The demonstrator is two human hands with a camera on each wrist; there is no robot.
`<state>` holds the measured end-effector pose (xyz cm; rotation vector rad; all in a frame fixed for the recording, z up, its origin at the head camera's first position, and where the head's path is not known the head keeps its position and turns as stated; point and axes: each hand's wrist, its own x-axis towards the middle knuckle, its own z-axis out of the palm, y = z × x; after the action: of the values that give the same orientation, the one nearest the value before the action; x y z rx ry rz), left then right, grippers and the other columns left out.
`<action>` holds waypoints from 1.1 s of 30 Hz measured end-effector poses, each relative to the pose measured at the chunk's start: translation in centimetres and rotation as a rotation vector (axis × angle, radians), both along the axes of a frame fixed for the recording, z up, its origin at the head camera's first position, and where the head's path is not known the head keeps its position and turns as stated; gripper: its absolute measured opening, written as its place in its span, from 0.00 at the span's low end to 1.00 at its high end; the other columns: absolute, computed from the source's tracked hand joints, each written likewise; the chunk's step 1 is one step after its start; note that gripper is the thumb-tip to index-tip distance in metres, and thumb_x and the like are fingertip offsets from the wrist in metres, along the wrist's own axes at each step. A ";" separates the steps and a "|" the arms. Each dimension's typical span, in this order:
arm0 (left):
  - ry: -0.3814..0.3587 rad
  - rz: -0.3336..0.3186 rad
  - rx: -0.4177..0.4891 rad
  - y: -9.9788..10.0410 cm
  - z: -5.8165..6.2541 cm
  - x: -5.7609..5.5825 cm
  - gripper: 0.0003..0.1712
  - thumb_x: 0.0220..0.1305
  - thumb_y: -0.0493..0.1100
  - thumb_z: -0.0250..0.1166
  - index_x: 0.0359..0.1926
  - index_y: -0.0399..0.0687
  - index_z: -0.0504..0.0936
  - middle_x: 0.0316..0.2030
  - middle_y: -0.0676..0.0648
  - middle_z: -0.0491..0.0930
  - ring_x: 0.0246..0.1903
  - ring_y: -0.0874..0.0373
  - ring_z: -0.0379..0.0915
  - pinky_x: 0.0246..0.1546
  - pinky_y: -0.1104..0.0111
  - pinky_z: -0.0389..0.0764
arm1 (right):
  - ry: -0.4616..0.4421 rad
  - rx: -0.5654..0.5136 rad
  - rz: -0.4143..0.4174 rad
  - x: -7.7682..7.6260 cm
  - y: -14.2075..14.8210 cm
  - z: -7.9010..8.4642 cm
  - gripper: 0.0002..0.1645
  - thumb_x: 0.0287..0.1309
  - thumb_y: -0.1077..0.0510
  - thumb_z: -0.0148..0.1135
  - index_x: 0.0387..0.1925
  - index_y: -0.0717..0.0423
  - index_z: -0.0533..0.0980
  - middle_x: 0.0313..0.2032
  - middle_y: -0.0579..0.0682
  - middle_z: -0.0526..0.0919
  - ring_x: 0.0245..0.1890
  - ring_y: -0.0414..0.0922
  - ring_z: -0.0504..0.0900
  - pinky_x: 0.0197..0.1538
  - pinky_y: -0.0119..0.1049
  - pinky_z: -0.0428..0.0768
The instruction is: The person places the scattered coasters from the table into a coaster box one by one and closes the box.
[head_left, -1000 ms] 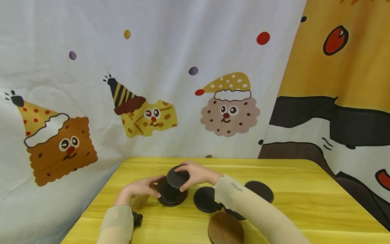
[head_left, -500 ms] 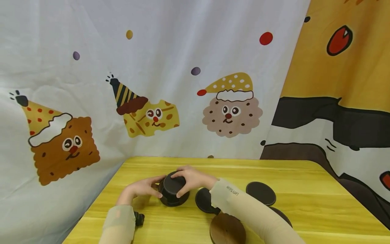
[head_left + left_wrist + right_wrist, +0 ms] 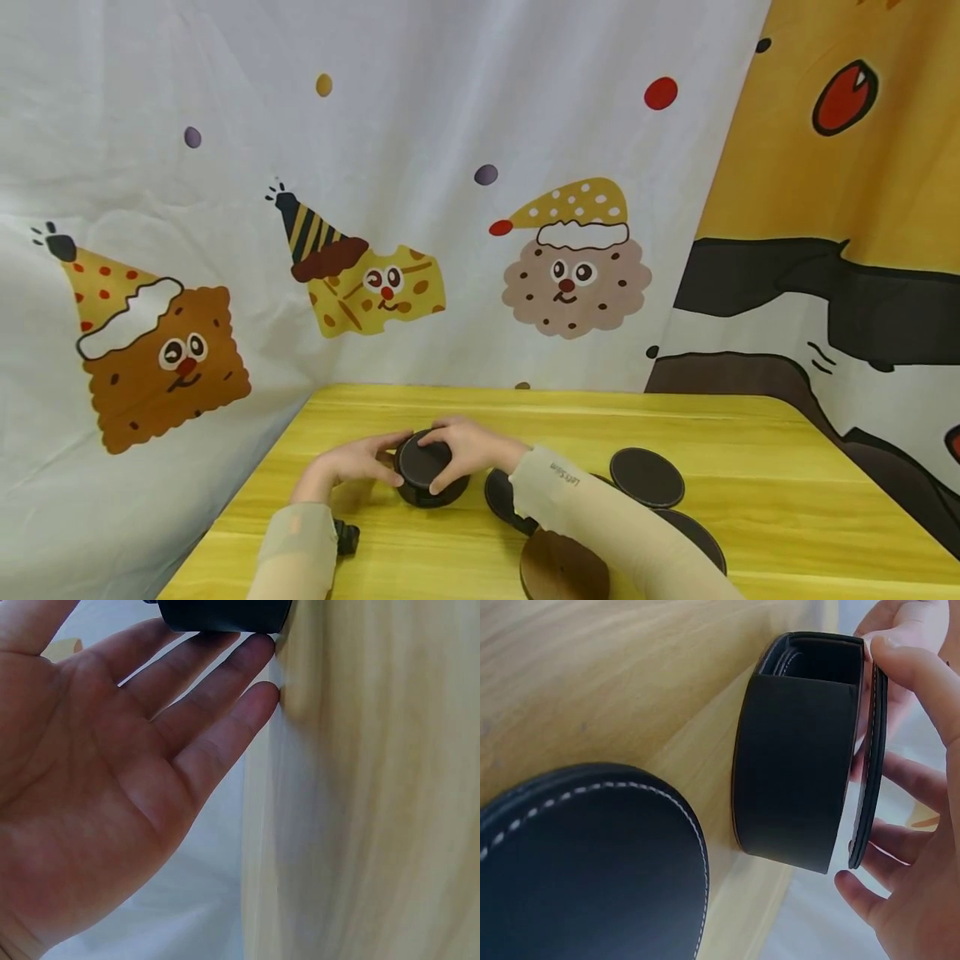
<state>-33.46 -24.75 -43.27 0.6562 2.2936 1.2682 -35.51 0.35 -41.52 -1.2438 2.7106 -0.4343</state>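
Observation:
My left hand (image 3: 363, 461) holds the side of a round black leather coaster holder (image 3: 795, 765), thumb near the front and fingers behind. In the left wrist view the fingertips touch the bottom of the holder (image 3: 225, 613). My right hand (image 3: 472, 450) grips a round black coaster (image 3: 871, 772) with light stitching by its edges. That coaster lies over the holder's open top, a narrow gap showing between them in the right wrist view. Through the notch in the holder's wall, a stitched edge shows inside.
Right of the holder, several round coasters lie on the yellow wood-grain table (image 3: 420, 562): a black coaster (image 3: 504, 497) partly under my right sleeve, a brown disc (image 3: 564, 567) in front, and another black coaster (image 3: 647, 477) farther right. A patterned curtain (image 3: 420, 125) hangs behind.
My right hand has lowered the coaster from a tilted position above the holder to nearly level over its opening. My left hand has stayed at the holder's side.

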 end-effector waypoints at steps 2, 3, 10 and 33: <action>-0.006 0.004 0.002 0.0 0.0 0.0 0.54 0.58 0.41 0.72 0.75 0.37 0.48 0.72 0.32 0.51 0.62 0.37 0.64 0.57 0.46 0.68 | -0.006 -0.004 -0.005 0.0 -0.1 -0.1 0.44 0.43 0.35 0.74 0.64 0.39 0.73 0.69 0.55 0.63 0.67 0.53 0.62 0.59 0.43 0.71; -0.007 0.006 0.001 0.0 0.0 0.0 0.54 0.58 0.42 0.72 0.76 0.37 0.48 0.72 0.32 0.50 0.62 0.37 0.64 0.57 0.46 0.68 | -0.008 -0.006 -0.008 0.0 -0.2 -0.1 0.44 0.43 0.35 0.74 0.64 0.39 0.73 0.69 0.54 0.63 0.67 0.53 0.62 0.59 0.42 0.72; -0.002 0.008 -0.013 0.0 -0.1 0.0 0.53 0.58 0.42 0.72 0.76 0.39 0.48 0.72 0.32 0.51 0.62 0.37 0.63 0.57 0.44 0.67 | -0.011 -0.006 -0.021 -0.2 -0.3 -0.5 0.44 0.42 0.35 0.74 0.64 0.39 0.73 0.69 0.53 0.63 0.66 0.52 0.63 0.59 0.43 0.72; -0.009 0.003 -0.013 0.0 -0.1 -0.2 0.53 0.59 0.42 0.71 0.76 0.40 0.47 0.72 0.32 0.50 0.63 0.37 0.62 0.58 0.44 0.65 | 0.033 0.017 -0.027 -0.2 -0.6 -0.9 0.45 0.44 0.33 0.72 0.64 0.41 0.73 0.68 0.56 0.65 0.66 0.53 0.64 0.60 0.44 0.71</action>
<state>-33.62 -24.79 -43.38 0.6418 2.2941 1.2537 -35.75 -0.22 -42.41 -1.2216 2.7555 -0.3963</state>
